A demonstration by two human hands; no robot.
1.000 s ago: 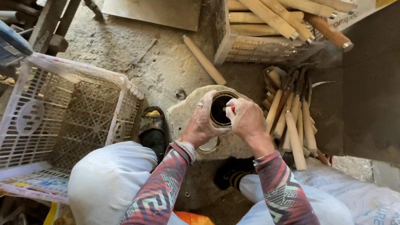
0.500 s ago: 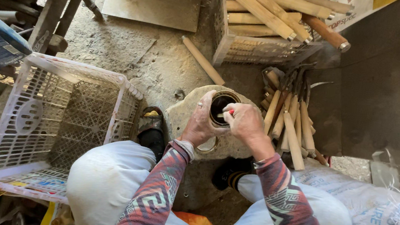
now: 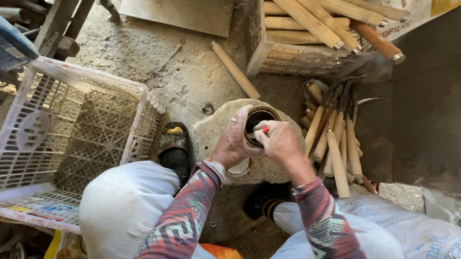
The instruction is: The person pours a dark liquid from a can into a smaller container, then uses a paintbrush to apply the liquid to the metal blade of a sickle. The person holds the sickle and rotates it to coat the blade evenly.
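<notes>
On the stone block (image 3: pixel 215 139), left hand (image 3: pixel 234 141) wraps fingers around a dark can (image 3: pixel 258 118); right hand (image 3: pixel 280 141) pinches a red-tipped tool (image 3: pixel 265 130). White crate (image 3: pixel 43 139) at nine o'clock, wooden handles (image 3: pixel 333 145) at three.

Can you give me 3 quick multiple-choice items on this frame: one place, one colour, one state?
1. Where is the white crate relative to the person?
A. on their left
B. on their right
C. behind them

2. What colour is the small thing pinched in the right hand?
A. blue
B. red
C. green

3. What is the left hand doing?
A. hanging free
B. resting in the crate
C. gripping the round tin

Answers: 1 A, the crate sits beside the left knee. 2 B, a red tip shows at the fingertips. 3 C, the fingers wrap the tin's side on the stone block.
</notes>
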